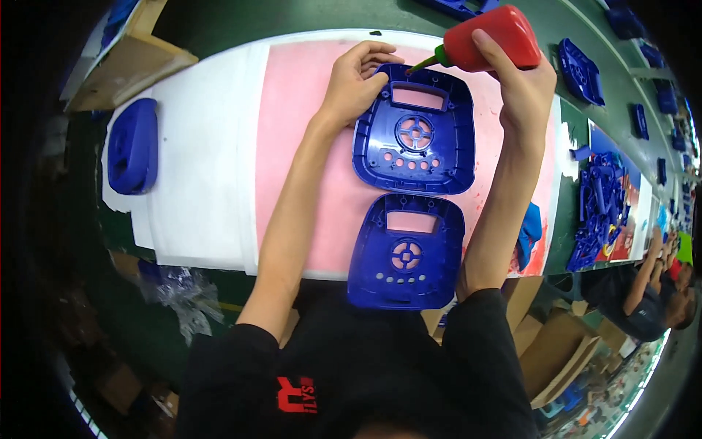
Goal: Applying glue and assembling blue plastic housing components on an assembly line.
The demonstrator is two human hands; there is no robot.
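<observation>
A blue plastic housing shell (450, 139) lies open side up on the pink sheet, its ribs, posts and cut-outs showing. My left hand (357, 82) is closed at its upper left corner, thumb on the rim and fingers curled. In my right hand (523, 95) is a red squeeze bottle (488, 40), tilted so that its green nozzle (433, 61) points down to the left. The nozzle's tip is at a post by the shell's far edge; whether it touches cannot be made out. A second, similar blue shell (373, 252) lies nearer to me, partly over the table's front edge.
At the left of the white table (197, 168) stands a finished-looking blue casing (133, 146). Red smears mark the pink sheet's (292, 80) right side, near a blue cloth-like piece (529, 235). Several blue parts (599, 208) are heaped to the right, with co-workers (647, 296) beyond.
</observation>
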